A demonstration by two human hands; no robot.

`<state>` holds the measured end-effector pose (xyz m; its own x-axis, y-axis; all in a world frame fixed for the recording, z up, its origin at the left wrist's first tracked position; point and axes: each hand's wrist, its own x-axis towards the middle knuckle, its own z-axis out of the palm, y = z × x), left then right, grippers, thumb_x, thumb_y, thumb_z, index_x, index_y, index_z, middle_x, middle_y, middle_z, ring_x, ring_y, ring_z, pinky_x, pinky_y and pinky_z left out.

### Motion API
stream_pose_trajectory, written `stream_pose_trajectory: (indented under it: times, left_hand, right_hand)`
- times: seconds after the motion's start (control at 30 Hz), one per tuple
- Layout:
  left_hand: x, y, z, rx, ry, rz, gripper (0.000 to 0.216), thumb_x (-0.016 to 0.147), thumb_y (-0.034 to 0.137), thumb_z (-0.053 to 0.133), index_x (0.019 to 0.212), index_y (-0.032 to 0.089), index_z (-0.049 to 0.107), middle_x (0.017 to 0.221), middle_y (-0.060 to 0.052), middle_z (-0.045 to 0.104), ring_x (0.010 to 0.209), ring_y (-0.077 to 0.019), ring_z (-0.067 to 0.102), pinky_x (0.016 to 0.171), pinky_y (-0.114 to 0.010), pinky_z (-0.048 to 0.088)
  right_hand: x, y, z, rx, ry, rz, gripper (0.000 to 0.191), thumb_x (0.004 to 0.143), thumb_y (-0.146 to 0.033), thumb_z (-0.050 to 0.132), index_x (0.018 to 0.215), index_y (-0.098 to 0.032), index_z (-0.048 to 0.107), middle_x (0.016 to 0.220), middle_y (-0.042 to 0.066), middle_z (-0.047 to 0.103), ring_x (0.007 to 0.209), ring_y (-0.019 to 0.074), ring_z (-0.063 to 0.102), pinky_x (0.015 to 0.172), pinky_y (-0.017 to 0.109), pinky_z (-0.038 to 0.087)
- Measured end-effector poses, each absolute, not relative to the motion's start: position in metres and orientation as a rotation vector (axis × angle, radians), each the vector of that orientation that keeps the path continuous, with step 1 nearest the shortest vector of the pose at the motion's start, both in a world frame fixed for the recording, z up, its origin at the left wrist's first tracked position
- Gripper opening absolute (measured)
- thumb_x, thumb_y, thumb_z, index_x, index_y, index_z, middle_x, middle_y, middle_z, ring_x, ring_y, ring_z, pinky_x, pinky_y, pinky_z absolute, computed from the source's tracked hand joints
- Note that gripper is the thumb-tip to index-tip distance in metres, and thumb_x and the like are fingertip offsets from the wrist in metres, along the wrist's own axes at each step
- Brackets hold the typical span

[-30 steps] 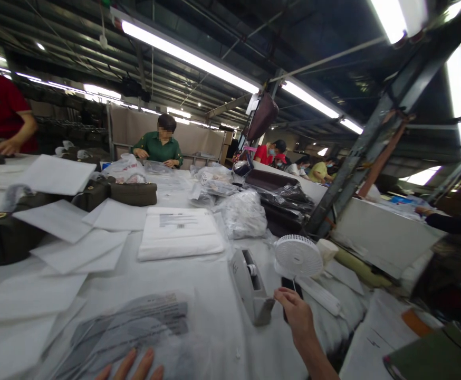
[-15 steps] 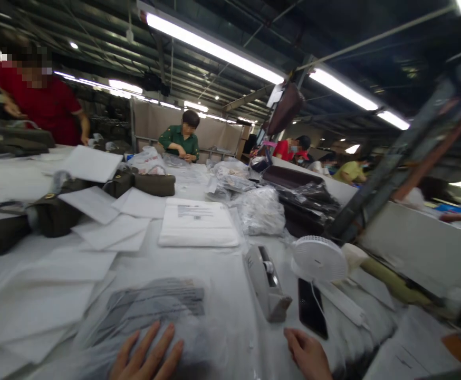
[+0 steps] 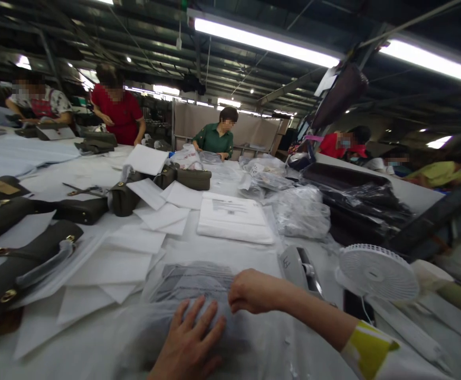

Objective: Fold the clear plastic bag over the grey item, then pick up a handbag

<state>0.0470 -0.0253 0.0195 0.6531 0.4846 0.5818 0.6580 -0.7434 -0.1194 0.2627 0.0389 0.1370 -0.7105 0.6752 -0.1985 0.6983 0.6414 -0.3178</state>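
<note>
Head view: both hands on clear plastic bag

Left hand (image 3: 191, 343) spread flat on plastic bag (image 3: 191, 311), near desk (image 3: 96, 338) edge. Right hand (image 3: 250, 290) curled, pinching bag's far edge. Beyond: tape dispenser (image 3: 299, 266), white fan (image 3: 376, 272), folded white stack (image 3: 234, 221).

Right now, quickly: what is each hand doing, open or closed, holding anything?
Left hand: open, fingers spread, pressing flat on the clear plastic bag.
Right hand: closed, fingers curled at the bag's top; whether it pinches the plastic cannot be told.

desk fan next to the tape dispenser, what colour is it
White: the desk fan has a white round grille, clearest in the head view.
</note>
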Motion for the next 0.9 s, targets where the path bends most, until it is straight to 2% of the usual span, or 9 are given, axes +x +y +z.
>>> stream_pose_trajectory:
  times: [0.1, 0.23, 0.37, 0.43, 0.5, 0.57, 0.7, 0.8, 0.9]
  left_hand:
    - [0.047, -0.025, 0.021, -2.563, -0.919, -0.750, 0.055, 0.083, 0.065, 0.049, 0.129, 0.033, 0.051, 0.132, 0.001, 0.058, 0.119, -0.0288, 0.046, 0.104, -0.048, 0.017]
    - [0.048, -0.024, 0.021, -2.581, -0.933, -0.734, 0.055, 0.083, 0.065, 0.049, 0.129, 0.034, 0.051, 0.133, 0.001, 0.057, 0.120, -0.0297, 0.045, 0.103, -0.049, 0.017]
    - [0.047, -0.020, 0.014, -2.562, -0.896, -0.795, 0.054, 0.082, 0.064, 0.050, 0.127, 0.033, 0.053, 0.130, 0.000, 0.059, 0.118, -0.0300, 0.046, 0.103, -0.049, 0.017]
    - [0.048, -0.017, 0.009, -2.539, -0.881, -0.845, 0.053, 0.083, 0.064, 0.049, 0.126, 0.033, 0.053, 0.128, 0.000, 0.060, 0.116, -0.0296, 0.047, 0.103, -0.049, 0.017]
    - [0.050, -0.015, 0.007, -2.514, -0.873, -0.903, 0.051, 0.084, 0.063, 0.047, 0.126, 0.033, 0.053, 0.127, 0.000, 0.061, 0.115, -0.0290, 0.048, 0.104, -0.049, 0.016]
    - [0.050, -0.013, 0.009, -2.505, -0.872, -0.904, 0.051, 0.086, 0.062, 0.045, 0.127, 0.033, 0.052, 0.129, 0.000, 0.060, 0.116, -0.0292, 0.049, 0.105, -0.048, 0.017]
    - [0.032, -0.006, 0.023, -2.632, -0.805, -0.706, 0.049, 0.091, 0.055, 0.041, 0.132, 0.029, 0.047, 0.141, -0.002, 0.050, 0.127, -0.0264, 0.043, 0.108, -0.047, 0.021]
    - [-0.007, 0.006, 0.026, -2.756, -0.872, -0.538, 0.049, 0.094, 0.043, 0.045, 0.140, 0.030, 0.036, 0.145, 0.001, 0.045, 0.132, -0.0241, 0.038, 0.113, -0.053, 0.019]
    - [-0.046, 0.015, 0.015, -2.747, -1.247, -0.467, 0.053, 0.093, 0.035, 0.048, 0.143, 0.040, 0.028, 0.147, 0.002, 0.043, 0.130, -0.0263, 0.043, 0.108, -0.058, 0.032]
  right_hand:
    - [0.250, 0.053, 0.119, 1.184, 2.722, -0.474, 0.017, 0.060, -0.014, 0.076, 0.060, -0.031, 0.073, 0.048, -0.006, 0.063, 0.052, 0.0144, 0.056, 0.054, 0.024, 0.035]
    - [0.247, 0.068, 0.109, 1.328, 2.617, -0.360, 0.014, 0.051, -0.030, 0.086, 0.057, -0.028, 0.073, 0.047, -0.003, 0.062, 0.047, 0.0155, 0.055, 0.051, 0.025, 0.034]
    - [0.263, 0.084, 0.115, 1.619, 2.546, -0.224, 0.050, 0.038, -0.046, 0.090, 0.078, -0.021, 0.074, 0.063, 0.004, 0.069, 0.060, 0.0228, 0.063, 0.054, 0.027, 0.040]
    - [0.266, 0.080, 0.119, 1.770, 2.554, -0.165, 0.050, 0.054, -0.047, 0.085, 0.092, -0.019, 0.071, 0.075, 0.007, 0.072, 0.070, 0.0250, 0.065, 0.060, 0.029, 0.045]
    - [0.263, 0.063, 0.116, 1.864, 2.604, -0.146, 0.033, 0.080, -0.043, 0.067, 0.102, -0.019, 0.068, 0.090, 0.009, 0.073, 0.084, 0.0239, 0.067, 0.072, 0.031, 0.049]
    - [0.255, 0.038, 0.102, 1.859, 2.706, -0.185, 0.032, 0.094, -0.036, 0.046, 0.116, -0.018, 0.062, 0.111, 0.010, 0.069, 0.102, 0.0205, 0.064, 0.087, 0.031, 0.048]
    - [0.247, -0.004, 0.055, 1.541, 2.972, -0.184, 0.049, 0.095, -0.037, 0.043, 0.140, -0.017, 0.042, 0.142, 0.012, 0.047, 0.130, 0.0247, 0.045, 0.106, 0.041, 0.039]
    - [0.248, -0.010, 0.033, 1.456, 3.021, -0.088, 0.056, 0.094, -0.038, 0.046, 0.145, -0.022, 0.032, 0.149, 0.009, 0.036, 0.136, 0.0279, 0.036, 0.110, 0.049, 0.033]
    - [0.245, -0.009, 0.034, 1.499, 3.001, -0.118, 0.055, 0.095, -0.036, 0.044, 0.147, -0.026, 0.028, 0.150, 0.006, 0.033, 0.137, 0.0270, 0.034, 0.111, 0.050, 0.032]
